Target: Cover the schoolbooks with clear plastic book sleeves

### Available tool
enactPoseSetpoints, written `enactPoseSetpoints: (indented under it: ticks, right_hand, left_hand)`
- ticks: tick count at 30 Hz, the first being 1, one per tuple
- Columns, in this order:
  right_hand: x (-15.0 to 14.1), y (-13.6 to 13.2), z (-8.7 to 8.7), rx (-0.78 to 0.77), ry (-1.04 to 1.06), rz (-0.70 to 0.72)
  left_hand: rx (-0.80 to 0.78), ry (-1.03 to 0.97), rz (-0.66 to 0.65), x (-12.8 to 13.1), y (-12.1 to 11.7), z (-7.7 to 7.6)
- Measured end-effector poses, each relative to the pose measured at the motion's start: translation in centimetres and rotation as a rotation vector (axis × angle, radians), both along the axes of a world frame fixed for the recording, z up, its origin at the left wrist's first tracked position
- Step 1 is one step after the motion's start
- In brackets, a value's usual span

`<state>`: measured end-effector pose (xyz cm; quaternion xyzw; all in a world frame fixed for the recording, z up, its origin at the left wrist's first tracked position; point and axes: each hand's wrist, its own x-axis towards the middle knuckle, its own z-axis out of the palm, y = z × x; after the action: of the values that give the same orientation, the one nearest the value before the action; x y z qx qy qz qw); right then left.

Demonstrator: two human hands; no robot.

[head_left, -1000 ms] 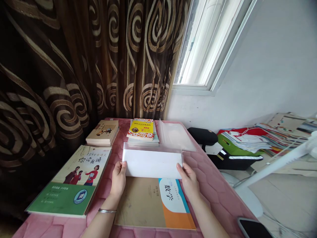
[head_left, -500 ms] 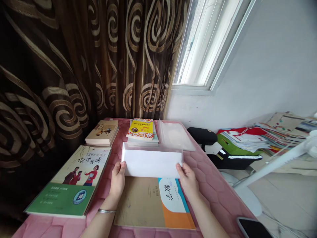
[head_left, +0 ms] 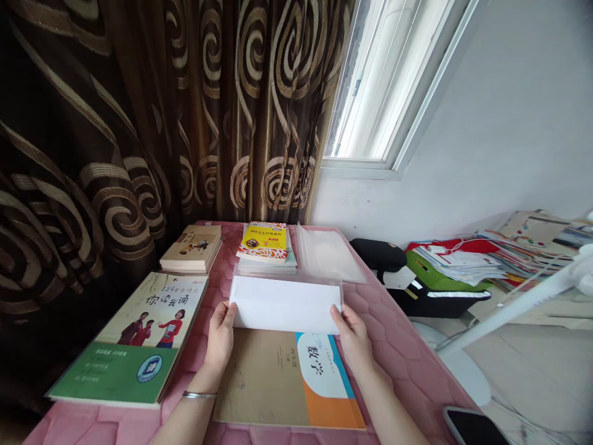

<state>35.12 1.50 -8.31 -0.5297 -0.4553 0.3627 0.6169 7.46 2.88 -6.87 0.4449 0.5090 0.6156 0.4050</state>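
Note:
My left hand (head_left: 219, 334) pinches the left edge of a white panel (head_left: 287, 304), with the thumb in front. The right edge is pinched by my right hand (head_left: 352, 337) in the same way. Clear plastic (head_left: 282, 275) shows past the panel's far edge and sides, like a book cover sleeve. The panel is raised at the far edge of a maths textbook (head_left: 264, 377), which lies flat with a tan, orange, blue and white cover. Whether panel and textbook are joined is hidden.
On the pink quilted table top (head_left: 389, 364) are a green-and-cream book stack (head_left: 130, 340), tan books (head_left: 192, 247), a yellow book (head_left: 264, 242) on others, and clear plastic sleeves (head_left: 328, 253). A phone (head_left: 475, 426) lies front right, beside a white stand (head_left: 463, 364).
The white panel has tilted slightly, and its far left edge sits a little higher. Both hands keep their grip in nearly the same place.

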Motion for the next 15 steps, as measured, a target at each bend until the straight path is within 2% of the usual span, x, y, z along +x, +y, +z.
enactPoseSetpoints:
  ticks: [15]
  right_hand:
    - [0.28, 0.22, -0.68, 0.030, -0.025, 0.004]
  left_hand:
    - [-0.006, 0.043, 0.027, -0.20, 0.53, -0.87]
